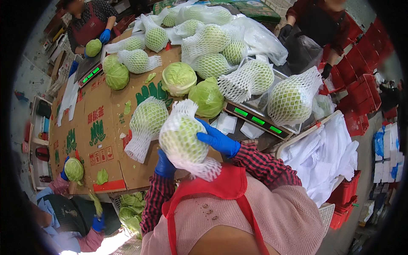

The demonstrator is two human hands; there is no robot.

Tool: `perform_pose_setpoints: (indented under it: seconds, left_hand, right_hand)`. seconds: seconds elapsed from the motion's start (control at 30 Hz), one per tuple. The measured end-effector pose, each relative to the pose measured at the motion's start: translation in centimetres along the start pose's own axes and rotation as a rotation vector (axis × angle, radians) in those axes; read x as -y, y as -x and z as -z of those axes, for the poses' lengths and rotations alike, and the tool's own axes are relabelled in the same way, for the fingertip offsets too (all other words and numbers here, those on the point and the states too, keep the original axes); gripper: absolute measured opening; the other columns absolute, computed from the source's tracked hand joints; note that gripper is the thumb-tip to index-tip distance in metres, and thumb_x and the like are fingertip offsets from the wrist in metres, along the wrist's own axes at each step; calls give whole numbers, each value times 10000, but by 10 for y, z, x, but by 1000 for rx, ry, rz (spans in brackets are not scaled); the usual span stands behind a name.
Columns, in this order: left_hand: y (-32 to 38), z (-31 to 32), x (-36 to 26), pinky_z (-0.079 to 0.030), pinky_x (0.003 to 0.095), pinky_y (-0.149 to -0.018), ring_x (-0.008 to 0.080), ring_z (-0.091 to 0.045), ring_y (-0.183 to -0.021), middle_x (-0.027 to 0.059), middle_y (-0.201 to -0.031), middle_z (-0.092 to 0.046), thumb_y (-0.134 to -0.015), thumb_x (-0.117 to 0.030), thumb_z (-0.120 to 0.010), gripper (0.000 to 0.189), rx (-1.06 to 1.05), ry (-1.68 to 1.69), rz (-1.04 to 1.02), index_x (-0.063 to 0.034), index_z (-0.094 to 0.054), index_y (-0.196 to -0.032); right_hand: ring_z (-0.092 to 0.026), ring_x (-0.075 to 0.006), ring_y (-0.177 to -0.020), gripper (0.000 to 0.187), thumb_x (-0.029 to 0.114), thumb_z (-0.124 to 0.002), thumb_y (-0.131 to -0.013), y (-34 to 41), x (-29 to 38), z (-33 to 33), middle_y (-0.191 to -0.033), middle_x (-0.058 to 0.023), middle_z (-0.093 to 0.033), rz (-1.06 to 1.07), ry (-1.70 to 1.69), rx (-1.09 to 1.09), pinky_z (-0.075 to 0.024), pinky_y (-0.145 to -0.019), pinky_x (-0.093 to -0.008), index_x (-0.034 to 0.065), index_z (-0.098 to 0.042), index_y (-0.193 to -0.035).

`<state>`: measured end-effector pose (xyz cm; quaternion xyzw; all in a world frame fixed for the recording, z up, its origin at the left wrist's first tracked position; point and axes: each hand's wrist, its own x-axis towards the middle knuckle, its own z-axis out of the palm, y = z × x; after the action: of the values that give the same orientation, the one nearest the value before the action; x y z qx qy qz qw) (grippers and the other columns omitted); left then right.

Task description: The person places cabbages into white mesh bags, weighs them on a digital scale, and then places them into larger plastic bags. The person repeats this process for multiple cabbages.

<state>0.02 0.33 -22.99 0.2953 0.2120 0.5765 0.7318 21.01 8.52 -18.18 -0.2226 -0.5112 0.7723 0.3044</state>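
Between my blue-gloved hands, above the table edge, is a cabbage in a white foam net sleeve (183,140). My left hand (165,165) supports it from the lower left, partly hidden behind it. From the upper right my right hand (218,138) presses fingers and thumb against the net. Another netted cabbage (149,116) lies just left of it on the cardboard. Two bare cabbages, one pale (179,79) and one greener (207,97), sit beyond. A netted cabbage (291,98) and another netted one (259,78) rest on the digital scale (256,119) at right.
White foam net sleeves (318,156) fill a bin at my right. Netted cabbages (207,40) are heaped at the back. A second scale (91,73) stands at left. Three co-workers are around the table, one holding a cabbage (74,169). Red crates (357,105) stack at right.
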Motion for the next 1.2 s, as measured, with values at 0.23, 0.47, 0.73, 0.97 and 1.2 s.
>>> perform_pose_setpoints:
  seconds: [0.23, 0.47, 0.73, 0.97, 1.2]
  left_hand:
    - [-19, 26, -38, -344, 419, -1036, 277, -408, -1236, 114, -1399, -370, -857, -621, -412, 787, -237, 202, -208, -70, -277, -1402]
    - [-120, 109, -144, -343, 438, -1032, 285, -419, -1225, 118, -1386, -390, -849, -642, -398, 786, -436, -71, -343, -77, -313, -1388]
    - [-264, 157, -181, -360, 470, -1010, 297, -430, -1213, 123, -1361, -422, -851, -651, -381, 756, -286, -74, -94, -101, -360, -1369]
    - [-306, 120, -162, -392, 377, -939, 286, -460, -1169, 183, -1315, -429, -727, -497, -677, 911, -772, -880, -210, -52, -260, -1403]
    - [-231, 16, -4, -430, 388, -831, 337, -555, -964, 177, -1067, -594, -836, -317, -628, 448, -86, -1448, -376, -44, -546, -1181]
  right_hand:
    - [-521, -167, -976, 609, 186, -532, -894, 5, 27, 4, -1253, -111, -471, 78, -74, 51, -458, -838, -314, 63, -247, -1418]
    - [-560, -206, -1026, 526, 94, -536, -895, 78, 11, 34, -1212, -130, -518, -56, 36, -265, -452, -896, -323, 45, -329, -1376]
    - [-587, -173, -934, 455, 60, -538, -878, 138, -8, 47, -1125, -122, -576, 3, 33, -707, -476, -826, -291, 5, -419, -1314]
    - [-564, -139, -973, 416, 117, -546, -899, 94, -25, 50, -1131, -94, -579, 57, 404, -701, -463, -839, -274, -1, -449, -1285]
    - [-605, -194, -728, 581, 431, -573, -857, -25, -12, 72, -1008, -115, -587, -256, -149, -874, -489, -579, -296, 61, -438, -1284]
